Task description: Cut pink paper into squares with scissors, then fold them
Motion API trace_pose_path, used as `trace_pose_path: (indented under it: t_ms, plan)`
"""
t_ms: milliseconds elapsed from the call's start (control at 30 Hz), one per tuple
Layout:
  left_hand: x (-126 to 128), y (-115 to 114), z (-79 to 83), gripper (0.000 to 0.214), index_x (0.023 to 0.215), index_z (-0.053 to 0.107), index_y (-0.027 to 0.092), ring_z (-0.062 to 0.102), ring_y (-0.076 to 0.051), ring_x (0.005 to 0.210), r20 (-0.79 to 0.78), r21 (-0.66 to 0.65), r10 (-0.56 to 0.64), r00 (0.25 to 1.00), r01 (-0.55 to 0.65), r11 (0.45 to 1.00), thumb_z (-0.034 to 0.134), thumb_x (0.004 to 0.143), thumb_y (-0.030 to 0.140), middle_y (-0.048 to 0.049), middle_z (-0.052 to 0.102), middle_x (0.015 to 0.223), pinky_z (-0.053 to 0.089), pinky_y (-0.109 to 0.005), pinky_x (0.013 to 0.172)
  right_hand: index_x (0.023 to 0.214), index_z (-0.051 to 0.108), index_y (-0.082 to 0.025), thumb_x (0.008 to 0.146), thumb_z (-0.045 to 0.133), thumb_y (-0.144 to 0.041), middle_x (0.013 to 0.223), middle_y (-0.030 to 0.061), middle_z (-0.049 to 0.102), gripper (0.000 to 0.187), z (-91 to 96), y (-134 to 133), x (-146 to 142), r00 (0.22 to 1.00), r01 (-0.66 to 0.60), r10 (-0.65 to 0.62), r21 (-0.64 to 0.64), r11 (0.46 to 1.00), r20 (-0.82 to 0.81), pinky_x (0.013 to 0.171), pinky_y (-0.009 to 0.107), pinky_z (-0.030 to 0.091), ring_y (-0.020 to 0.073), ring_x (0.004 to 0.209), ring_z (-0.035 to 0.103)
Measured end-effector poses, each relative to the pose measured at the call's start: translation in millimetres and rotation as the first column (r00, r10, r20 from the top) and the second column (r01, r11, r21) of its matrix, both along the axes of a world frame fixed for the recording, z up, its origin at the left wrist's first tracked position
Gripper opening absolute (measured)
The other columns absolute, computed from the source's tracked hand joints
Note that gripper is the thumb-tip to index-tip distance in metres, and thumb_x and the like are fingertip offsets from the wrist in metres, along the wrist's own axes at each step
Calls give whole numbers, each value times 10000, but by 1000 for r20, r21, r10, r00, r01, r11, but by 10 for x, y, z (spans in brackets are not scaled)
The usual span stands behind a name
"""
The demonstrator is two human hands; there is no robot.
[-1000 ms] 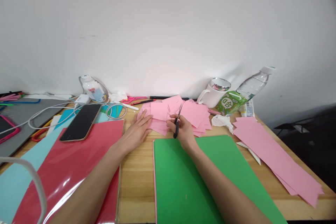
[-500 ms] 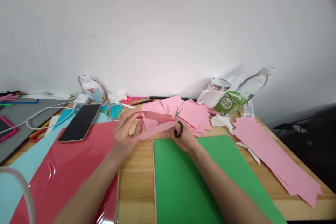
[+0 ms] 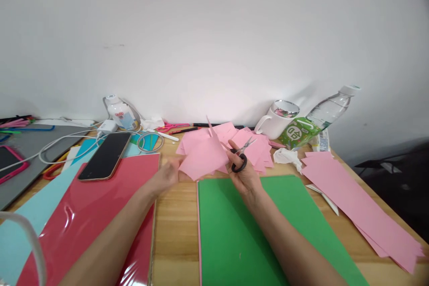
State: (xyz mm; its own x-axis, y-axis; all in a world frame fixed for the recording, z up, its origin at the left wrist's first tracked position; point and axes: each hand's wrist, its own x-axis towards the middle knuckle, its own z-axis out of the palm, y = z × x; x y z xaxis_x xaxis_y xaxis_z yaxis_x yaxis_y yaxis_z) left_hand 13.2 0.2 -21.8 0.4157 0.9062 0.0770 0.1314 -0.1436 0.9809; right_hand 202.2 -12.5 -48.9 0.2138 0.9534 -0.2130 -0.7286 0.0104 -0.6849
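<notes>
My left hand pinches the near left edge of a pink paper square and holds it up above the wooden table. My right hand grips small black-handled scissors, blades pointing up and to the right, and its fingers also touch the right side of the pink square. Behind both hands lies a loose pile of pink paper squares. A green paper sheet lies under my right forearm.
A red sheet and a light blue sheet lie left, with a black phone on them. White mug, water bottle, green packet, crumpled tissue stand back right. Long pink strips lie right. Cables, laptop far left.
My left hand lifted one pink square off the pile and raised it toward me. My right hand turned the scissors so the blades point up and right.
</notes>
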Motion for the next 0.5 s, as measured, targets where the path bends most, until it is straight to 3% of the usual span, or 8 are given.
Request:
trace_pose_path:
  t_ms: [33,100,167,267,400,500]
  plan:
    - [22,-28,15,971,935,658,156,664,-283,794,44,-29,-80,996,81,996,304,447,917,-150,689,904,549,-385,600,863,612,-225,510,771,-147,875,-21,707,394,-1,3,6,999,44,-44,-2,999,-20,632,166,509,90,763,632]
    - [76,-79,34,901,1020,607,179,664,-276,809,120,-101,-221,968,234,967,540,405,833,-124,688,938,553,-393,648,880,610,-227,516,766,-133,892,-24,703,408,0,-1,6,994,108,-108,5,994,-25,608,144,497,72,746,619]
    - [124,-109,35,634,1028,569,188,673,-239,768,137,-158,-173,975,193,968,698,565,601,-87,697,888,557,-365,650,931,605,-229,531,762,-122,957,-12,696,443,10,-15,-11,991,130,-130,27,991,8,587,139,487,62,724,606]
    - [131,-98,20,360,1033,523,189,678,-209,644,158,-252,-8,987,48,967,611,769,417,-57,703,814,560,-335,539,1000,588,-226,537,763,-110,1029,13,679,508,38,-30,-26,987,155,-158,62,986,40,621,162,501,71,753,610]
    - [-4,-40,40,298,1000,526,166,669,-209,542,187,-340,-3,982,67,938,614,783,351,-46,699,717,523,-279,418,1014,575,-216,516,781,-111,1031,18,668,550,67,11,78,958,285,-287,88,954,12,739,224,528,114,888,626]
    - [-121,-15,87,235,926,548,143,653,-190,492,180,-397,-39,983,108,912,628,778,307,-44,689,660,513,-255,390,975,600,-207,511,799,-132,914,-9,676,511,70,65,210,957,288,-290,66,955,20,682,180,532,94,808,634]
